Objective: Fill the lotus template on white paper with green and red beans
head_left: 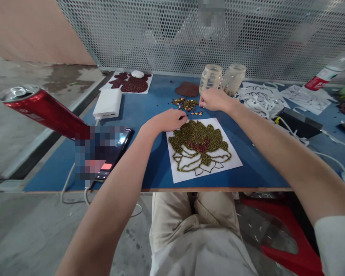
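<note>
A white sheet (232, 163) with a flower outline lies on the blue table (149, 111), much of the outline filled with green beans (189, 134) and a few red ones in the middle. My left hand (165, 120) rests at the sheet's upper left corner, fingers curled together and touching the beans. My right hand (214, 99) is closed in a pinch at a small pile of mixed loose beans (185, 103) just beyond the sheet; what the fingertips hold is too small to see.
Two clear jars (211, 76) stand behind the pile, beside a brown disc (187, 89). A phone (115, 153), a white power bank (108, 103) and a red can (43, 109) sit at left. Another bean picture (132, 82) lies far left; cut paper (261, 99), cables and a bottle (330, 69) at right.
</note>
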Tool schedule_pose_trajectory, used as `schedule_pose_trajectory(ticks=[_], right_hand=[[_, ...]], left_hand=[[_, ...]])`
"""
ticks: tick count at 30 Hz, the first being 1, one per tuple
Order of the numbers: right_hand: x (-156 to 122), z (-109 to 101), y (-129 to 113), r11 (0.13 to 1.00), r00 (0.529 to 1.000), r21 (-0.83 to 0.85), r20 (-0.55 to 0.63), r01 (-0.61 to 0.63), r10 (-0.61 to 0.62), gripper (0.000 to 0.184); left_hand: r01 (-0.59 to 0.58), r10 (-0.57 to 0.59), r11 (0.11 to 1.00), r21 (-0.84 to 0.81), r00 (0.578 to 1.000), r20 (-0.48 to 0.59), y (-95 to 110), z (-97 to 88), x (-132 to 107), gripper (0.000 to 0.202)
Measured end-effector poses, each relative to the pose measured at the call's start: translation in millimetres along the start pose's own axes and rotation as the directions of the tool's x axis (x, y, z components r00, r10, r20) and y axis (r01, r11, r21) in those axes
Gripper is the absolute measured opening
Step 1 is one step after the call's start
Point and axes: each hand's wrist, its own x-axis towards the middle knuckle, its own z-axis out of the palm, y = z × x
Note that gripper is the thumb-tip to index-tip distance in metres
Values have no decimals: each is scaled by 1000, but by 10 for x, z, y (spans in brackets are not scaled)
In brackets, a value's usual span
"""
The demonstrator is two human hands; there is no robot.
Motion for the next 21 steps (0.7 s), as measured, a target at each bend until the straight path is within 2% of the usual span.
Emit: schedule_pose_trajectory(ticks=[2, 5, 8, 10, 13, 16, 18, 21], right_hand=[[2, 5, -2, 1000, 1000, 23, 3, 14, -14, 20], [-147, -51, -9, 996, 994, 82, -109, 18, -9, 24], [-560, -183, -74, 985, 976, 168, -219, 36, 2, 24], [-955, -271, -170, 969, 969, 221, -242, 111, -56, 24], [-1575, -326, -363, 949, 980, 266, -154, 167, -129, 26], [-2051, -264, -524, 940, 964, 215, -79, 266, -255, 28], [-2246, -191, -582, 929, 946, 183, -91, 322, -310, 28], [-2387, -98, -609, 922, 934, 161, -112, 353, -339, 29]], left_hand=[[13, -13, 1000, 10, 1000, 6, 10, -3, 3, 30], [30, -30, 999, 14, 1000, 6, 19, -7, 6, 29], [28, -28, 1000, 9, 1000, 11, 21, -8, 8, 28], [23, -23, 1000, 9, 1000, 18, 28, -13, 5, 28], [28, -28, 1000, 1, 999, 20, 49, -23, -7, 29], [28, -27, 999, -17, 999, 19, 52, -25, -15, 28], [25, -25, 999, -28, 1000, 16, 40, -19, -15, 28], [31, -30, 999, -34, 999, 21, 19, -11, -14, 28]])
